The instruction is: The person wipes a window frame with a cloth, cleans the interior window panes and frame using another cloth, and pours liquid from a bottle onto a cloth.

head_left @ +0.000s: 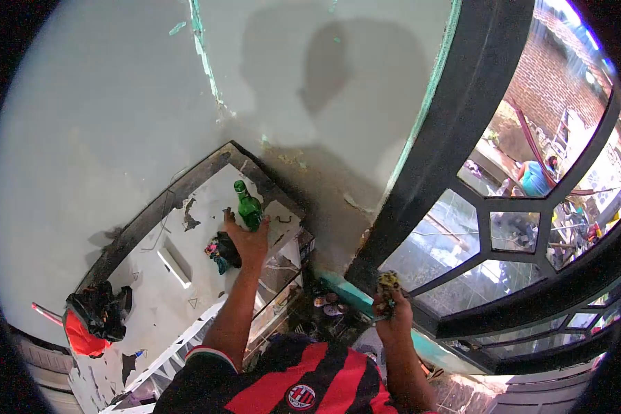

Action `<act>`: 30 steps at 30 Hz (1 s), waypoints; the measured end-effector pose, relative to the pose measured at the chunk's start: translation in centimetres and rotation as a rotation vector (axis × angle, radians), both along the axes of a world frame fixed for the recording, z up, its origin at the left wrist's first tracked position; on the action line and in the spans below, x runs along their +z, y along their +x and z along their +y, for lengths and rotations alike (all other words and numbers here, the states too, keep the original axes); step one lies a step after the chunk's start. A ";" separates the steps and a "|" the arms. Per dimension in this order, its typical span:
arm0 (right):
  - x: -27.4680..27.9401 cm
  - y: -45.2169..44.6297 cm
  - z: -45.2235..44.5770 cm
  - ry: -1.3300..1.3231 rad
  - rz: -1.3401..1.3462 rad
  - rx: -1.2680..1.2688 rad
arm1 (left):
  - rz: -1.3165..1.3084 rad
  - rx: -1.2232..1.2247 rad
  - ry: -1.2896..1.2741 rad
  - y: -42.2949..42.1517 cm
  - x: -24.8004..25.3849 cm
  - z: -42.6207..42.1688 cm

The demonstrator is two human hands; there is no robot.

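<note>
A green glass bottle [249,207] stands on the white, worn tabletop near its far corner. At the bottle's lower part is my left hand [248,243], its fingers spread, with the thumb side close against the glass; I cannot tell whether it touches. Just left of that wrist lies a small bundle of dark and multicoloured cloth [221,252]. My right hand [395,319], held up near the window frame, is closed around a crumpled, yellow-and-dark patterned cloth [388,284].
On the tabletop [152,303] lie a white rectangular bar [174,268] and a black and red bag [96,317]. A dark-framed window [455,138] rises on the right, with a person in blue [535,178] outside. Footwear [332,307] sits on the floor below.
</note>
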State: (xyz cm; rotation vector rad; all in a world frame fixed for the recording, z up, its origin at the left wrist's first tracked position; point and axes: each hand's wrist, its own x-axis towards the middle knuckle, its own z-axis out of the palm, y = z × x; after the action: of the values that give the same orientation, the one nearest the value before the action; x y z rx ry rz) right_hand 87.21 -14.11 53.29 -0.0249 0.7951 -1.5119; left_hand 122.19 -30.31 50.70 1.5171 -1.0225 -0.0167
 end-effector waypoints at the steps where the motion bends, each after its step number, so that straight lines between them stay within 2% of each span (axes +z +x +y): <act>1: 0.6 0.5 -0.1 0.013 -0.022 0.033 | 0.011 -0.035 0.039 0.6 -0.1 -0.7; 3: 3.1 2.0 -0.1 0.106 -0.076 0.031 | 0.024 -0.124 0.123 1.5 -0.6 -1.8; 5: 3.6 0.8 0.3 -0.042 -0.196 0.183 | 0.113 -0.240 0.123 3.7 -4.0 -3.8; 6: 3.9 0.2 0.6 -0.118 -0.253 0.255 | 0.062 -0.249 0.104 3.2 -3.3 -3.3; 7: 5.1 1.0 0.3 0.000 -0.148 0.100 | 0.012 -0.258 0.084 2.7 -2.5 -2.8; 10: 5.5 -0.7 1.3 0.018 -0.178 0.078 | -0.124 -0.251 0.061 -0.3 0.9 -0.6; 12: 7.3 -1.1 1.9 -0.087 -0.044 -0.001 | 0.069 -0.455 0.052 -2.5 0.8 0.2; 14: 9.0 -1.5 2.3 -0.127 0.089 -0.061 | 0.055 -0.633 0.016 -5.8 3.4 2.8; 17: 8.6 -2.9 3.5 -0.210 0.318 -0.126 | -0.331 -0.757 -0.019 -10.3 5.5 5.6; 19: 9.1 -4.2 4.6 -0.195 0.506 -0.145 | -0.450 -0.926 0.039 -13.1 8.0 7.3; 20: 9.1 -4.9 4.9 -0.282 0.659 -0.208 | -0.511 -1.008 0.065 -14.3 8.8 7.7; 22: 9.2 -6.2 5.5 -0.451 0.972 -0.343 | -0.510 -1.116 0.028 -16.3 9.1 8.2; 23: 9.7 -6.8 6.1 -0.434 0.955 -0.374 | -0.510 -1.174 0.008 -17.3 9.3 8.4; 26: 11.7 -8.0 8.0 -0.467 1.240 -0.444 | -0.586 -1.236 -0.004 -19.9 9.6 8.8; 28: 12.1 -8.8 9.1 -0.483 1.402 -0.419 | -0.613 -1.254 -0.054 -21.6 10.4 9.6; 30: 13.2 -8.8 10.1 -0.477 1.413 -0.339 | -0.650 -1.294 -0.060 -22.8 11.3 10.3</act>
State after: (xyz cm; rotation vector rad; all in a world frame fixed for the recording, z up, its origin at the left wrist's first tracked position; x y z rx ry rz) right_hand 78.41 -3.99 66.52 -1.5057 1.5304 -1.8761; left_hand 99.41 -20.00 62.00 0.5606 -2.3490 -0.4137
